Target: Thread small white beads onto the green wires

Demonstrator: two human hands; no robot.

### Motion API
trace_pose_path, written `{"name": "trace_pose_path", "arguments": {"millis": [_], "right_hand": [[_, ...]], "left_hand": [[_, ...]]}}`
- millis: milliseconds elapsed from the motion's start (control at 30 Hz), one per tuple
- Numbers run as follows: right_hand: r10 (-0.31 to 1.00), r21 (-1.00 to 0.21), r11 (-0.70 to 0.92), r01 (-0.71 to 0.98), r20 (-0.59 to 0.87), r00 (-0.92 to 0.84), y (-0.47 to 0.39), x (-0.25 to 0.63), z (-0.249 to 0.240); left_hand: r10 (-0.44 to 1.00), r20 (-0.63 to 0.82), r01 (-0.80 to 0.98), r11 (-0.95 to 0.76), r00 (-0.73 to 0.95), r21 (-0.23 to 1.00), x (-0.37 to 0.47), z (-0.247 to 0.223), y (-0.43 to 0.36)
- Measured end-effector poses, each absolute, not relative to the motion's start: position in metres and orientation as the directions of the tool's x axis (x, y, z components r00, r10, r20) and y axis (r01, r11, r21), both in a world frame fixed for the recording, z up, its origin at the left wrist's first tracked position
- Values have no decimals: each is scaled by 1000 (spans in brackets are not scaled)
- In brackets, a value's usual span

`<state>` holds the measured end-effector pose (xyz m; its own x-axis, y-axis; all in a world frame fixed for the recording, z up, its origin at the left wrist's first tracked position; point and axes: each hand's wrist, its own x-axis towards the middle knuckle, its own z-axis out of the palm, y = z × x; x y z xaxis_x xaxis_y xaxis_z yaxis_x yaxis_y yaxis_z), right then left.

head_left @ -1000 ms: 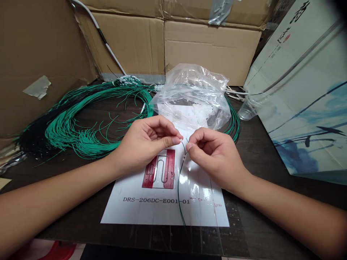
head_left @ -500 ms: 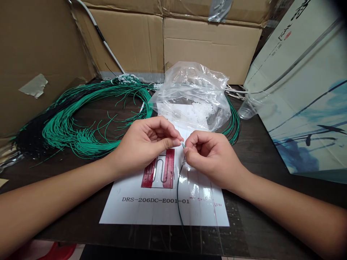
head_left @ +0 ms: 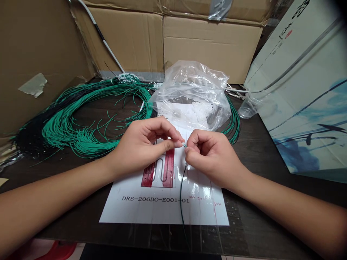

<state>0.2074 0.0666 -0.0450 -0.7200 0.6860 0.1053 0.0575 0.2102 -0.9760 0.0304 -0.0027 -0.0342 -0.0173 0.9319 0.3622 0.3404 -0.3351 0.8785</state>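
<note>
Hands nearly touching mid-table, left hand [head_left: 146, 144] and right hand [head_left: 208, 155] pinched on green wire [head_left: 181, 195] (trailing past near edge), plastic bag [head_left: 192, 94] just behind.

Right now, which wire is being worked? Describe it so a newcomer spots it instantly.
Find the white sheet marked DRS-206DC-E001-01 on the dark table. Above it the left hand and right hand pinch together; one green wire hangs from the right hand across the sheet. It runs alone, unlike the green coil lying left.
</note>
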Motion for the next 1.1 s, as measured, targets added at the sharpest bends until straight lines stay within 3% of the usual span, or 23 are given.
{"name": "trace_pose_path", "arguments": {"millis": [167,400,600,700,933,1100], "right_hand": [[666,-956,291,33,178,-724,69,207,-46],[626,-951,307,40,171,-761,70,208,-49],[614,-961,252,-111,247,-750,72,206,-49],[624,-955,266,-129,273,-732,72,206,-51],[638,-994,61,-91,108,-762,73,205,-52],[649,-997,21,-70,67,-758,74,205,-46]], "left_hand": [[908,418,436,-387,26,812,29,-34,-4],[909,405,532,-390,96,751,28,-33,-7],[970,243,267,-228,-22,936,23,-30,2],[984,174,167,-166,-31,972,19,-30,5],[993,113,140,-108,-31,984,19,-31,4],[988,147,278,-126,-56,952,21,-30,2]]}}
